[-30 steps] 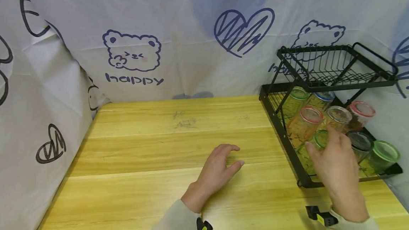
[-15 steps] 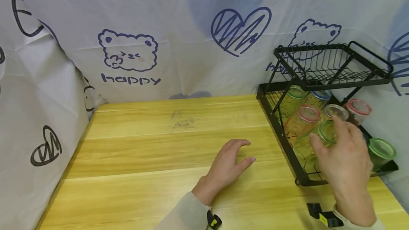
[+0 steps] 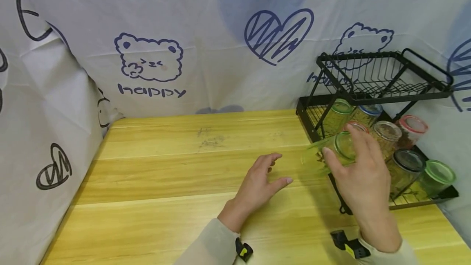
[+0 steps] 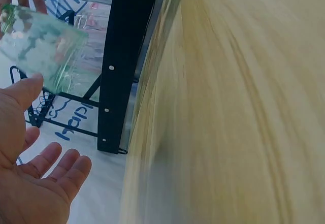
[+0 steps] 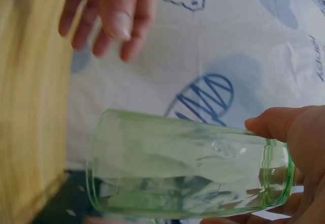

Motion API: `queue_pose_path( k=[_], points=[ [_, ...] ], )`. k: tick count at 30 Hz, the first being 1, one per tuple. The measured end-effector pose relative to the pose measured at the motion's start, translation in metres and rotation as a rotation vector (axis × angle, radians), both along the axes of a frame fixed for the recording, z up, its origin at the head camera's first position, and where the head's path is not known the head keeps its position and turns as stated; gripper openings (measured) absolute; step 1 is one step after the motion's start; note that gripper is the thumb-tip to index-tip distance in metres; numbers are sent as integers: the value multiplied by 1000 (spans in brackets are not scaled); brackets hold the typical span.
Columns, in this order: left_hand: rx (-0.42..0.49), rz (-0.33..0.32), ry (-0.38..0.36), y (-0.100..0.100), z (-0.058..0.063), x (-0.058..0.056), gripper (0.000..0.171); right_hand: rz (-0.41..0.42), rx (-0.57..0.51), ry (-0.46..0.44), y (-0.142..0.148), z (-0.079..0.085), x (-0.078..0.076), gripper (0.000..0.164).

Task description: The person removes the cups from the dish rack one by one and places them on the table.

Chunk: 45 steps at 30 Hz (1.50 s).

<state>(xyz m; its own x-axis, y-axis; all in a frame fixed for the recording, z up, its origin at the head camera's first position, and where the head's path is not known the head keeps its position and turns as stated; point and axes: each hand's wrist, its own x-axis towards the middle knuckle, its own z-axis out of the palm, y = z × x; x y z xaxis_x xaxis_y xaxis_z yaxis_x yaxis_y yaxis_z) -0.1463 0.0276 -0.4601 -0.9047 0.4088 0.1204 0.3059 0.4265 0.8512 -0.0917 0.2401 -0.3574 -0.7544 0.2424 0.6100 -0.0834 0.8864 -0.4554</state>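
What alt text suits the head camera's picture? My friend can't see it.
A person's right hand grips a tilted green jar near a black two-tier rack holding more jars. The left hand, holding nothing, shows against a wooden table.

The held jar [image 5: 183,165] is green, the rack [image 3: 401,99] black, the cloth [image 3: 213,15] white — patterned with blue hearts [image 3: 278,36].

White cloth [image 3: 209,44] (bear-printed), wooden table [image 3: 154,179].

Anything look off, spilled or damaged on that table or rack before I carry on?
Dark scribble-like marks toward the back of the wooden tabletop stand out against its grain. The green glass is tilted, but the right hand grips it. I see no spill or breakage.
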Motion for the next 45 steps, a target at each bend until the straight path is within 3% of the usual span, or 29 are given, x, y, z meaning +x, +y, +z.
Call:
queue_pose_path(
  k=[11, 19, 28, 34, 45],
  points=[
    [93, -1, -18, -10, 1, -2, 87, 188, -120, 60, -25, -18, -14, 68],
    [152, 15, -59, -24, 5, -5, 90, 245, -186, 51, -39, -23, -20, 66],
    [210, 25, -51, -48, 2, -10, 89, 275, -270, 15, -58, -29, -27, 65],
    [238, 57, -73, -68, 0, -11, 88, 278, -339, -71, -73, -32, -30, 64],
    [246, 117, -103, -105, 2, -8, 89, 378, -663, -301, -93, -46, -38, 61]
  ],
)
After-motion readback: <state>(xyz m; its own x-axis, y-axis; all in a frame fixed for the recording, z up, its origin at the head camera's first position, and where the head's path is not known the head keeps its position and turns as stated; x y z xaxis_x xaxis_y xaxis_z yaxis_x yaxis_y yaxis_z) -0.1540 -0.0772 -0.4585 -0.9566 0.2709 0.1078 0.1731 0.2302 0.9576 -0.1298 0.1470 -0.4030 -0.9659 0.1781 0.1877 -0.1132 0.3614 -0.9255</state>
